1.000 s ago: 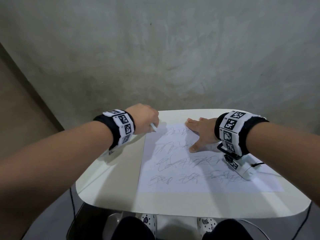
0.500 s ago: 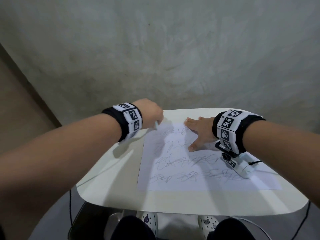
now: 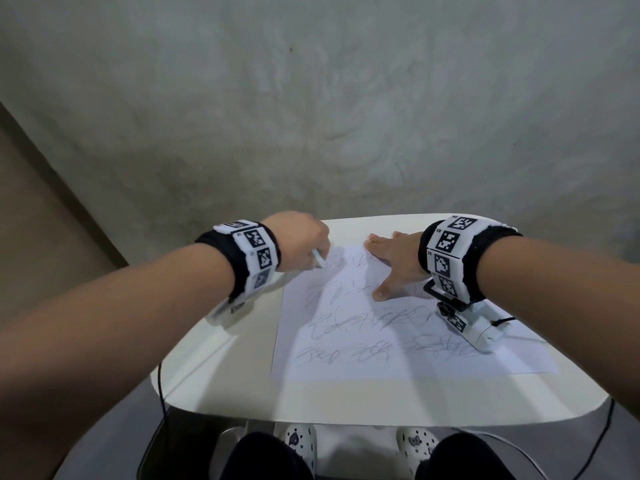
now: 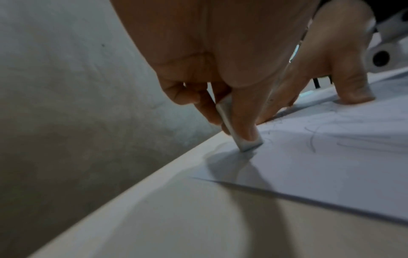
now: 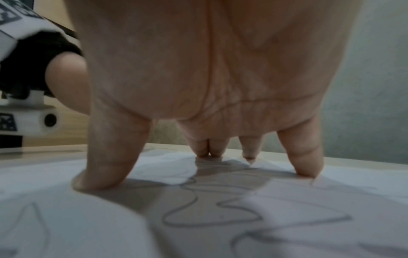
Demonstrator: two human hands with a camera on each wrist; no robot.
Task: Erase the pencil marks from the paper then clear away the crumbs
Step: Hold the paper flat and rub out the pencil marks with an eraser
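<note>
A white sheet of paper (image 3: pixel 398 327) with several rows of grey pencil scribbles lies on the small cream table (image 3: pixel 235 382). My left hand (image 3: pixel 301 244) pinches a thin white eraser (image 3: pixel 77 259) and holds its lower end down on the paper's far left corner; in the left wrist view the eraser (image 4: pixel 240 134) touches the sheet (image 4: pixel 331 165) near the table's far edge. My right hand (image 3: pixel 394 261) lies flat with its fingers spread on the upper middle of the paper, and in the right wrist view its fingertips (image 5: pixel 101 176) press on the scribbled sheet (image 5: pixel 220 218).
A rough grey wall (image 3: pixel 311 116) rises just behind the table. Thin black cables (image 3: pixel 161 393) hang off the table's left and right sides. Under the front edge are my knees and white clogs (image 3: pixel 301 441). The table's left strip beside the paper is bare.
My left hand with the eraser has moved right and forward from beside the paper onto its far left corner. The right hand has stayed pressed on the sheet.
</note>
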